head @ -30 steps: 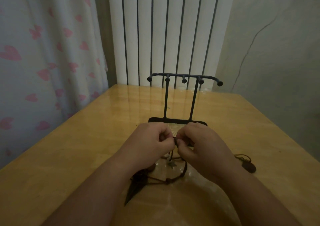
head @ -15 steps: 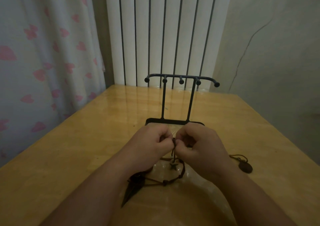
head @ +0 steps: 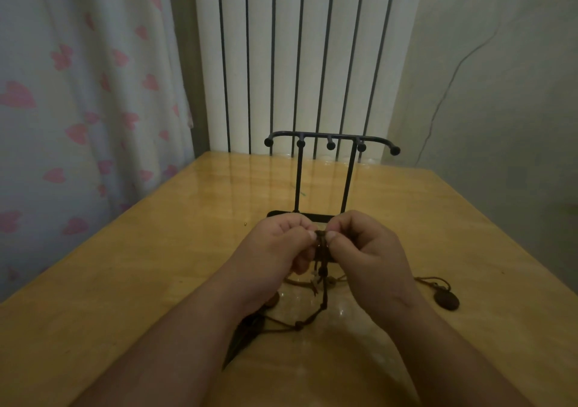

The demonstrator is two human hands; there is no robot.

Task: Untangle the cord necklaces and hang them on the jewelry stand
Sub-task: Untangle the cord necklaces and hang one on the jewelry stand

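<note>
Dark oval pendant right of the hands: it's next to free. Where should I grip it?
Probably pinch the dark oval pendant by its edges from the right: it lies flat on the wooden table, its cord leading left toward the right hand.

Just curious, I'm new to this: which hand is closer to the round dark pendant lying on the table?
Right. The right hand is beside the round pendant, not touching it; the left hand is farther off, across the cords both hands pinch.
</note>
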